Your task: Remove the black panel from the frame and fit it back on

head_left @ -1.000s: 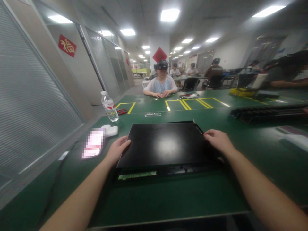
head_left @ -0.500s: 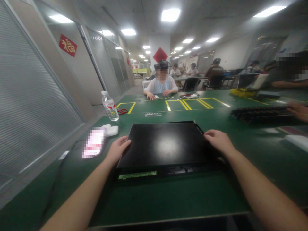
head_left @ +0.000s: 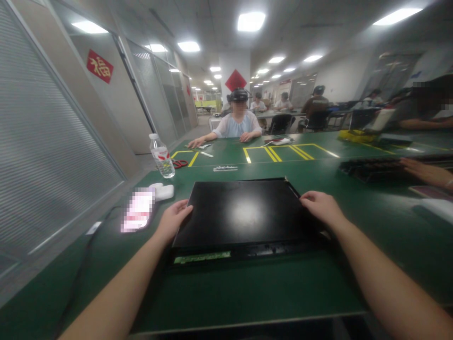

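A flat, glossy black panel (head_left: 226, 217) with a bright reflection in its middle lies in front of me, over a second black frame-like part (head_left: 269, 249). Along the near edge of that lower part runs a green strip (head_left: 201, 257) that looks like a circuit board. My left hand (head_left: 173, 218) grips the panel's left edge, thumb on top and fingers curled beneath. At the far right corner, my right hand (head_left: 322, 206) pinches the edge between thumb and fingers. The fingertips under the panel are hidden on both sides.
Left of the panel lie a lit phone (head_left: 138, 210), a white case (head_left: 163, 191), a water bottle (head_left: 162, 158) and red-handled scissors (head_left: 180, 164). Yellow tape (head_left: 279, 153) marks the green table. A co-worker's hand (head_left: 424, 171) rests by a black part (head_left: 371, 169) at right; another person sits opposite.
My hands and the panel have stayed put. The person opposite has moved one hand toward the left with small pieces by it. The co-worker's hand at right has come further left.
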Available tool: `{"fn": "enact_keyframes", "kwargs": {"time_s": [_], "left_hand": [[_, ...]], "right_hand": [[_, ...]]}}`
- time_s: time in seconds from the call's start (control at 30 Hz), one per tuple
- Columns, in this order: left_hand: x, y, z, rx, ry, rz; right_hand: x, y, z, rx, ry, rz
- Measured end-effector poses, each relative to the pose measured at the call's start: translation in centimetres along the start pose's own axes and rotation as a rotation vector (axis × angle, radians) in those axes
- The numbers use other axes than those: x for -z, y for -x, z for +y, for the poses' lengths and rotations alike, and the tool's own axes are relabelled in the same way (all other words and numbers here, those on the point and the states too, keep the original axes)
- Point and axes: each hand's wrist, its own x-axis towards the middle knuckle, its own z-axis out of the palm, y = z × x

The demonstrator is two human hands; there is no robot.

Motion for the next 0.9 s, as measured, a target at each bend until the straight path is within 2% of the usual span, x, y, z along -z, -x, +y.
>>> {"fn": "enact_keyframes", "kwargs": {"time_s": [0.9], "left_hand": [[-0.02,-0.02,-0.02,0.018,0.017,-0.015]], "right_hand": [[-0.08,-0.14,0.35,0.025,0.006,-0.021]]}}
